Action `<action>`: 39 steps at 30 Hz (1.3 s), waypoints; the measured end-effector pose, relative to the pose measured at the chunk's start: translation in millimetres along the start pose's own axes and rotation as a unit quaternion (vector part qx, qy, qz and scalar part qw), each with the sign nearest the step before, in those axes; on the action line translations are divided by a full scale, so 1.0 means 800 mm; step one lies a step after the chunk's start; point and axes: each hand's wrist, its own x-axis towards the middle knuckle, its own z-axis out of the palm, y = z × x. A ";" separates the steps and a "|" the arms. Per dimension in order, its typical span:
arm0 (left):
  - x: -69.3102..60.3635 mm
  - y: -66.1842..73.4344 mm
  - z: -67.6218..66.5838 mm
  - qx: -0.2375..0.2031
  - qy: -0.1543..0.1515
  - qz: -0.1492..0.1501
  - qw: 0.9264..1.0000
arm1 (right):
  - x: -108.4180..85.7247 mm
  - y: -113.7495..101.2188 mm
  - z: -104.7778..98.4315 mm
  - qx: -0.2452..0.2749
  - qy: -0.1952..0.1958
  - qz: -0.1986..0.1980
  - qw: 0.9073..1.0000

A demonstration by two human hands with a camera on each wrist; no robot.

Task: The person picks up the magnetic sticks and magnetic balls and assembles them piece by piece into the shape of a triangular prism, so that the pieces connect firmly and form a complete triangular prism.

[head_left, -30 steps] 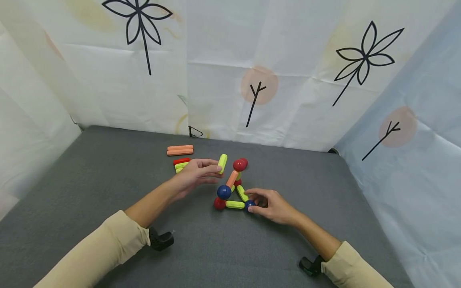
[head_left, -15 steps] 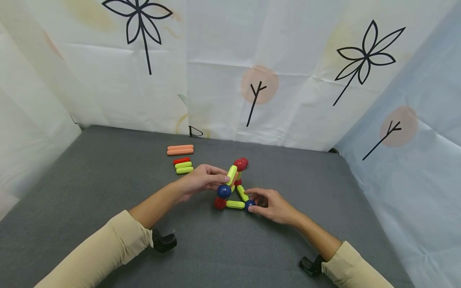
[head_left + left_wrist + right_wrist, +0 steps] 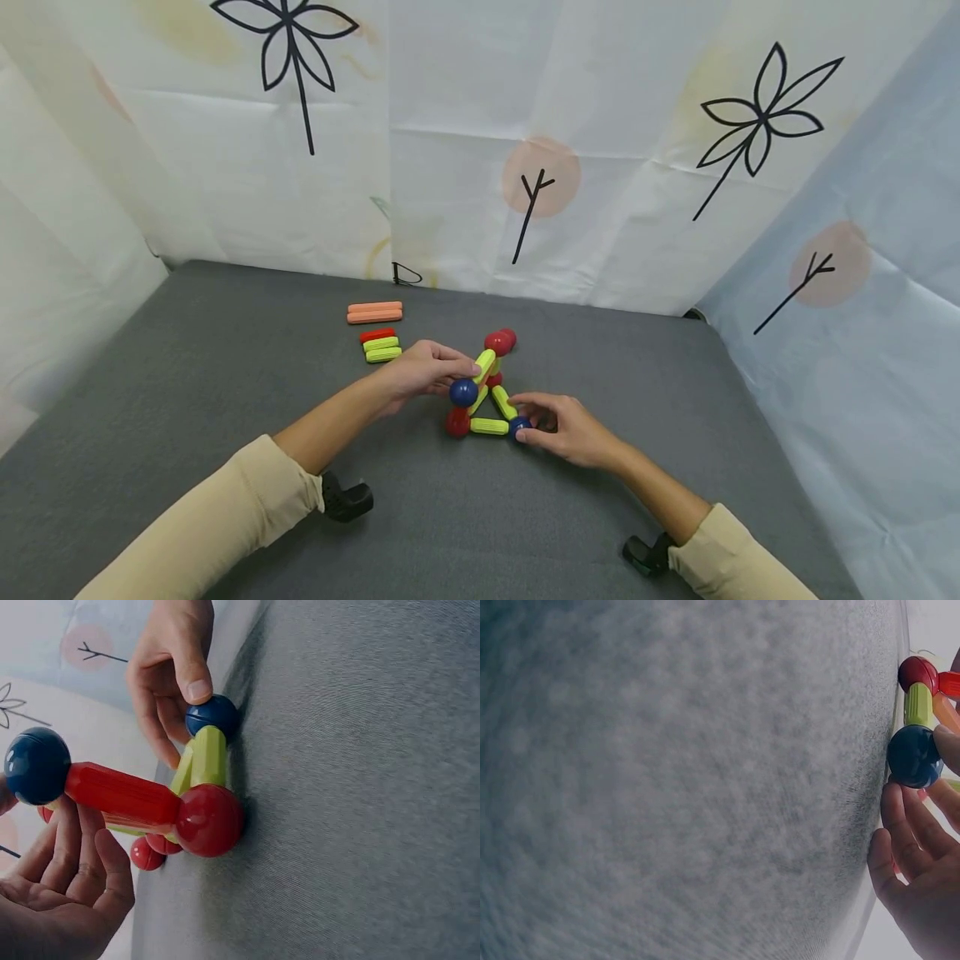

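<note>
A magnetic rod-and-ball frame stands on the grey table, with a triangle of yellow-green rods at its base. My left hand (image 3: pixel 420 375) pinches a yellow-green rod (image 3: pixel 484 363) at the top, between the raised blue ball (image 3: pixel 463 392) and a red ball (image 3: pixel 497 342). In the left wrist view, a red rod (image 3: pixel 124 796) joins that raised blue ball to a lower red ball (image 3: pixel 210 820). My right hand (image 3: pixel 566 429) pinches the blue ball (image 3: pixel 519 428) at the base's right corner. An orange rod is mostly hidden behind the top rod.
Left of the frame lie two orange rods (image 3: pixel 375 312), a red rod (image 3: pixel 377 334) and two yellow-green rods (image 3: pixel 383 349). White printed cloth (image 3: pixel 450 208) walls off the back and sides of the grey table (image 3: pixel 480 517).
My left hand has moved right and slightly down, carrying the yellow-green rod onto the frame's top. The raised blue ball has shifted slightly up. My right hand has stayed put.
</note>
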 end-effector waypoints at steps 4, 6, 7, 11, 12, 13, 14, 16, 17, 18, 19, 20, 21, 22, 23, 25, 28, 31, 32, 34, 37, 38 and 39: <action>-0.001 -0.011 -0.006 0.003 0.009 0.032 0.999 | 0.001 -0.002 -0.001 -0.002 0.000 -0.001 1.000; -0.002 -0.020 -0.011 0.031 0.003 0.062 0.998 | 0.001 -0.002 -0.002 -0.003 -0.001 0.000 1.000; -0.002 -0.026 -0.014 0.053 -0.004 0.079 0.995 | 0.001 -0.003 -0.002 -0.005 -0.001 0.001 1.000; -0.004 -0.049 -0.019 0.163 -0.057 0.140 0.975 | 0.001 -0.005 -0.003 -0.015 0.000 0.004 1.000; -0.004 -0.053 -0.019 0.185 -0.070 0.151 0.969 | 0.000 -0.006 -0.003 -0.021 0.000 0.001 1.000; -0.004 -0.057 -0.018 0.201 -0.082 0.158 0.963 | 0.000 -0.007 -0.003 -0.031 0.001 -0.001 1.000; -0.004 -0.060 -0.016 0.215 -0.089 0.165 0.958 | 0.000 -0.009 -0.003 -0.041 0.003 -0.007 0.999; -0.005 -0.064 -0.012 0.242 -0.085 0.177 0.950 | -0.001 -0.012 -0.002 -0.064 0.005 -0.021 0.998; -0.005 -0.065 -0.009 0.251 -0.076 0.181 0.948 | -0.001 -0.013 -0.002 -0.073 0.006 -0.027 0.997; -0.004 -0.066 -0.007 0.257 -0.065 0.186 0.946 | -0.001 -0.015 -0.001 -0.080 0.006 -0.031 0.996; -0.004 -0.067 -0.004 0.264 -0.053 0.191 0.944 | -0.001 -0.016 0.000 -0.086 0.007 -0.034 0.996; -0.003 -0.068 -0.002 0.269 -0.041 0.194 0.942 | -0.001 -0.018 0.000 -0.086 0.006 -0.036 0.996; -0.003 -0.069 -0.001 0.271 -0.030 0.197 0.942 | -0.001 -0.019 0.000 -0.084 0.006 -0.034 0.996; -0.003 -0.070 0.000 0.270 -0.020 0.199 0.942 | -0.001 -0.020 0.001 -0.080 0.005 -0.030 0.996; -0.002 -0.070 0.001 0.268 -0.011 0.201 0.942 | -0.002 -0.021 0.001 -0.074 0.004 -0.026 0.997; -0.001 -0.069 -0.001 0.264 0.008 0.201 0.943 | -0.002 -0.022 0.002 -0.062 -0.001 -0.018 0.998; 0.002 -0.068 -0.006 0.255 0.037 0.199 0.946 | -0.001 -0.020 0.001 -0.041 -0.008 -0.012 0.999; 0.009 -0.068 -0.014 0.239 0.055 0.195 0.950 | 0.004 -0.015 -0.003 -0.040 0.003 -0.006 0.999; 0.011 -0.068 -0.016 0.230 0.058 0.196 0.952 | 0.006 -0.013 -0.004 -0.043 0.012 0.000 0.999; 0.018 -0.068 -0.020 0.208 0.056 0.197 0.956 | 0.010 -0.008 -0.009 -0.051 0.034 0.017 0.998; 0.027 -0.067 -0.025 0.192 0.052 0.196 0.960 | 0.017 -0.002 -0.015 -0.055 0.058 0.048 0.996; 0.029 -0.067 -0.026 0.190 0.050 0.197 0.960 | 0.020 -0.001 -0.016 -0.052 0.060 0.056 0.995; 0.032 -0.067 -0.026 0.188 0.049 0.197 0.961 | 0.021 0.001 -0.017 -0.047 0.061 0.063 0.995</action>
